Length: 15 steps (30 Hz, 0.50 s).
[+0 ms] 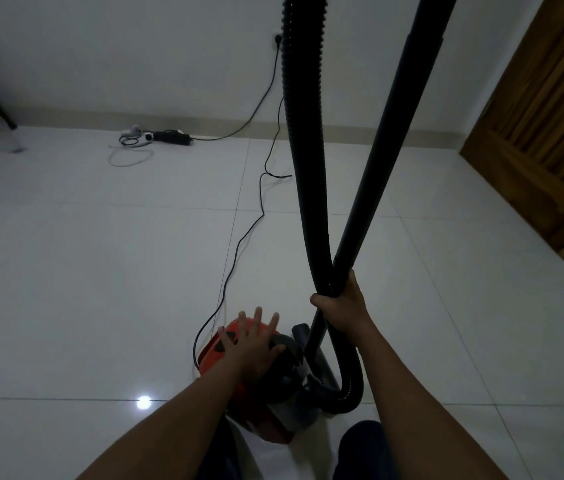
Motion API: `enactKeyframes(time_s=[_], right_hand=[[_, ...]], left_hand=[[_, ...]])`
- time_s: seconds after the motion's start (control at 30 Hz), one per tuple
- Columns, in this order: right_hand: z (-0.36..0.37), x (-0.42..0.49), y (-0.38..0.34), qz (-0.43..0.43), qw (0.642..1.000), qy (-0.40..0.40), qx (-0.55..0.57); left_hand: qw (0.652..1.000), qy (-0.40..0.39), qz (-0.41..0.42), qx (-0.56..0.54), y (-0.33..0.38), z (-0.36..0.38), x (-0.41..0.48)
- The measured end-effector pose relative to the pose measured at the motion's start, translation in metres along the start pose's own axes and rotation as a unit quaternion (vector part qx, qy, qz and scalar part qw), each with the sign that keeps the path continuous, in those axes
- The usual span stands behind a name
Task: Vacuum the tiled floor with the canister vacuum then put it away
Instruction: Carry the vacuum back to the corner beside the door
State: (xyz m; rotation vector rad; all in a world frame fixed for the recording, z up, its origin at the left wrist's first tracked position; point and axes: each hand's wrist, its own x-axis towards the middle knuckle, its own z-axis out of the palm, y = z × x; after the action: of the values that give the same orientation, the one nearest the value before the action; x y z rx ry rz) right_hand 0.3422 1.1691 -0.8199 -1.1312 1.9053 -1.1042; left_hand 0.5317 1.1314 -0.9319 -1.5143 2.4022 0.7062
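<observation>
Red canister vacuum (209, 353) sits near on the tiled floor (100, 271), the left hand (253, 344) spread over it, fingers straight, gripping nothing. The right hand (343, 306) clasps hose (303, 168) and wand (388, 150) together. Its cord (239, 244) trails to the far wall; carrying the vacuum off now could yank or snag it.

Glossy white tiled floor (100, 271), a few things lying on it.
A red canister vacuum (209, 355) sits on the near tiles, its thin black power cord (235, 251) snaking away towards the far wall. By that wall lies a black power strip (169, 136), with a loose white cable loop (130, 157) just nearer and a pale bottle (10, 138) far left.
</observation>
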Motion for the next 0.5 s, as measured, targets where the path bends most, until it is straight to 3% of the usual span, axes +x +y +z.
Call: enactKeyframes(time_s=[0.5], right_hand=[[-0.007,0.006,0.011,-0.008,1.000,0.009,0.025]], left_hand=[[0.998,-0.054,-0.004,-0.003,0.004,0.003,-0.001]])
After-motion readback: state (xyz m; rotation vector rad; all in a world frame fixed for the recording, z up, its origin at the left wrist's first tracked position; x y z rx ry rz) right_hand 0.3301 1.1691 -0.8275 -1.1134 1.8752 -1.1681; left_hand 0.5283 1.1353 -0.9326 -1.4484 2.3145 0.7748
